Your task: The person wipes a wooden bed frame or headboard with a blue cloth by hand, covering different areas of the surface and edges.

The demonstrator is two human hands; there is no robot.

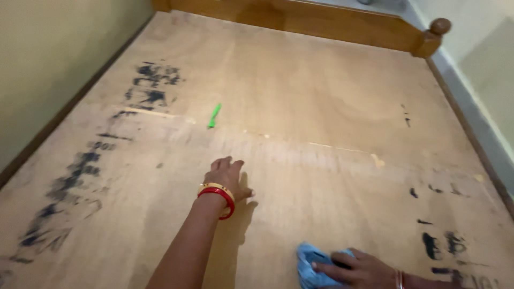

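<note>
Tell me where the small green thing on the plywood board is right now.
In the head view, the small green thing lies on the plywood board, left of centre, beyond the left hand and just right of the black smudged markings.

Home bedroom, bare plywood bed base (300, 101), wooden bed frame with knobbed post (436, 32), painted walls (48, 59)

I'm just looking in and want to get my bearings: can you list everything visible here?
plywood board: one, light brown with black smudged markings, fills most of the view
wooden bed frame: one, brown, along the far edge, round knob at its right corner
green stick: one, small, lying on the board ahead of the left hand
wall: pale, at left
blue cloth: one, bottom, under the right hand
bangles: red and gold, left wrist
left hand: flat on the board
right hand: pressing on the cloth
</note>
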